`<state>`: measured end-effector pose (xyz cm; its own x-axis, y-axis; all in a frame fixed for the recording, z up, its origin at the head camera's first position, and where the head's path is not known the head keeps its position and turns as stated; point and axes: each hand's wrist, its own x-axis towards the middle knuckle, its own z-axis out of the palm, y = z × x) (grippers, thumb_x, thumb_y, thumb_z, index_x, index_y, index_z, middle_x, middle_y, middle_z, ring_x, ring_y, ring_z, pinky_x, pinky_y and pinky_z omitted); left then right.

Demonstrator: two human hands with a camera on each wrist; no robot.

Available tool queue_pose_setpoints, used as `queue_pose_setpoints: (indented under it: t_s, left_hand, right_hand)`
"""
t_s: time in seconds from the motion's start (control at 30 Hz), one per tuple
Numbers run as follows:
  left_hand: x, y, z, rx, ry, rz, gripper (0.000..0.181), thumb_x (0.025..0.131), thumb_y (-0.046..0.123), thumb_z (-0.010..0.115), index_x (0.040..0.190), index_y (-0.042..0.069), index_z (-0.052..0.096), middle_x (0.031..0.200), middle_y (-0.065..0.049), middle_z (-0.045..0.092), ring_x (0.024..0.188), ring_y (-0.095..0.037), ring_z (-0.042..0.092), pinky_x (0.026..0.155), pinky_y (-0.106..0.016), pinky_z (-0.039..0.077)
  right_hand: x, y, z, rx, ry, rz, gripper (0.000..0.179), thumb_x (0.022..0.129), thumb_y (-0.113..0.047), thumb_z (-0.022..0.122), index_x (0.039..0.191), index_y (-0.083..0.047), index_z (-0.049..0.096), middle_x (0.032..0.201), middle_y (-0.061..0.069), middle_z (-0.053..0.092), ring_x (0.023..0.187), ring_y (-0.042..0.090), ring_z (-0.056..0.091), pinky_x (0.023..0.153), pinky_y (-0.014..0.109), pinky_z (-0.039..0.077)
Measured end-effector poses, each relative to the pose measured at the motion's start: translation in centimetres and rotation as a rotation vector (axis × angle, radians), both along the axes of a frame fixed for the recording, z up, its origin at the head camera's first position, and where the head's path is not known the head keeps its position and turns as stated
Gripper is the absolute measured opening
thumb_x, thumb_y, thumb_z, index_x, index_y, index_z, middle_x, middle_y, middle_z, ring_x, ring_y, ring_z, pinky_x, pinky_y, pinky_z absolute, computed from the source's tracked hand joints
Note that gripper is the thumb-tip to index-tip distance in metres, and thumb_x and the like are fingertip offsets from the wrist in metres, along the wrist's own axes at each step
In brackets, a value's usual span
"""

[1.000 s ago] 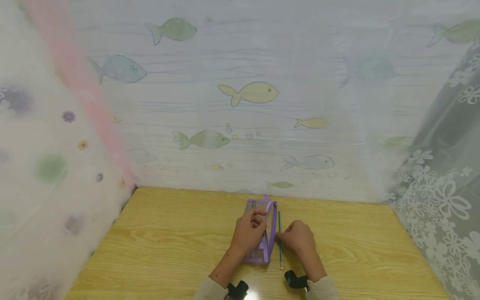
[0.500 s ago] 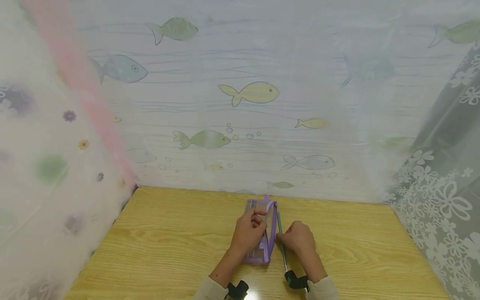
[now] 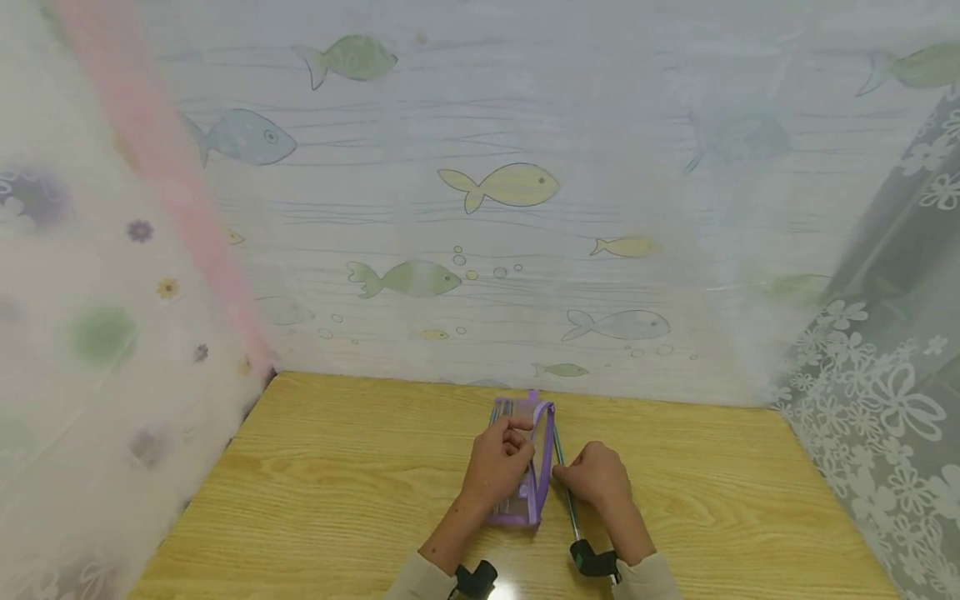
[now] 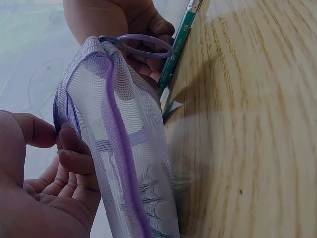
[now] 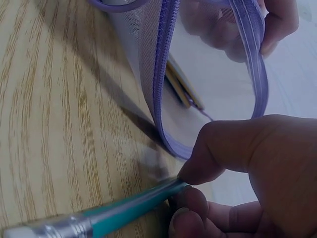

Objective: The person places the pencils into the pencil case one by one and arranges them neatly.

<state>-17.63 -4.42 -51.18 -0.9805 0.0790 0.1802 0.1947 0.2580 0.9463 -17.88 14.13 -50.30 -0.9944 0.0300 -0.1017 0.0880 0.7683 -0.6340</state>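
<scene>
A mesh pencil case [image 3: 544, 492] with purple edging lies on the table, its zipped mouth open toward the right. My left hand [image 3: 495, 467] pinches one purple edge of that mouth, seen closely in the left wrist view. With thumb and fingers, my right hand [image 3: 600, 479] pinches a green pencil [image 5: 121, 213] just right of the case. The pencil's white eraser end points toward me, and its far end is beside the case's opening. Inside the case, several pencils [image 5: 181, 89] show through the mouth and the mesh.
Under everything is a wood-grain table [image 3: 337, 475]. A fish-print curtain [image 3: 495, 275] hangs behind it, with a flowered curtain [image 3: 105, 333] on the left and a lace-patterned one [image 3: 892, 400] on the right. A purple ring [image 4: 148, 45] hangs at the case's end.
The pencil beside the case has been picked up by my right hand and tilted, its eraser end shifting right and toward me, its far end left. My left hand has stayed on the case.
</scene>
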Motion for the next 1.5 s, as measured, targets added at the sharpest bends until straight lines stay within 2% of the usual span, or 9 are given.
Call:
queue_pose_setpoints:
  t_s: [0.37,0.77,1.13,1.5]
  left_hand:
    - [0.1,0.0,0.1,0.010,0.000,-0.002,0.026,0.096,0.005,0.064,0.122,0.008,0.071,0.084,-0.002,0.068,0.066,-0.010,0.061,0.061,-0.024,0.050]
    - [0.2,-0.1,0.2,0.020,0.003,-0.012,0.027,0.097,0.004,0.063,0.123,0.006,0.071,0.084,-0.002,0.067,0.063,-0.009,0.060,0.058,-0.024,0.050]
    - [0.2,-0.1,0.3,0.031,-0.003,-0.011,0.027,0.097,0.004,0.063,0.122,0.006,0.071,0.085,-0.003,0.068,0.064,-0.009,0.061,0.058,-0.024,0.050]
    - [0.0,-0.1,0.3,0.019,-0.005,-0.005,0.027,0.096,0.004,0.062,0.121,0.006,0.071,0.083,-0.002,0.068,0.063,-0.008,0.060,0.057,-0.023,0.050]
  right_hand:
    - [-0.1,0.1,-0.1,0.002,0.008,0.003,0.042,0.080,-0.024,0.077,0.048,-0.016,0.053,0.045,-0.011,0.041,0.045,0.010,0.039,0.044,0.025,0.030]
    - [0.0,0.0,0.6,-0.062,0.027,0.035,0.048,0.083,-0.025,0.079,0.047,-0.017,0.048,0.045,-0.011,0.038,0.044,0.009,0.036,0.045,0.024,0.029]
    - [0.1,-0.3,1.1,-0.083,0.026,0.037,0.046,0.085,-0.026,0.077,0.049,-0.017,0.049,0.045,-0.010,0.041,0.045,0.009,0.038,0.046,0.025,0.031]
    - [0.1,-0.6,1.5,-0.159,0.006,0.088,0.042,0.086,-0.021,0.074,0.052,-0.017,0.050,0.046,-0.009,0.041,0.045,0.009,0.037,0.047,0.025,0.030]
